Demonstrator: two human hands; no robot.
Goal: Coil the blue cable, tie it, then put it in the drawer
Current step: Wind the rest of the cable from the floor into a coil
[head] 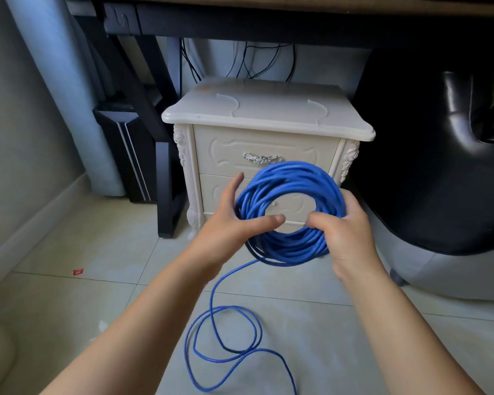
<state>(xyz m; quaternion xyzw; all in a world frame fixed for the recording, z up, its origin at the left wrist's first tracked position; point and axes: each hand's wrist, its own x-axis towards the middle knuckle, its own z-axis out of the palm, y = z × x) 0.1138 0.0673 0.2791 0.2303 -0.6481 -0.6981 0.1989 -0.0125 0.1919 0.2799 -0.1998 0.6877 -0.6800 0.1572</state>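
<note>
Smooth plastic-sheathed blue cable [291,178], glossy cream nightstand [268,115] with a shiny metal handle [263,159], glazed floor tiles [69,295].

Pale tiled floor [69,309]. 1 cream 2-drawer cabinet [268,132] stands on it; loose blue cable [211,300] loops in front; 1 red scrap [78,271] left.
</note>
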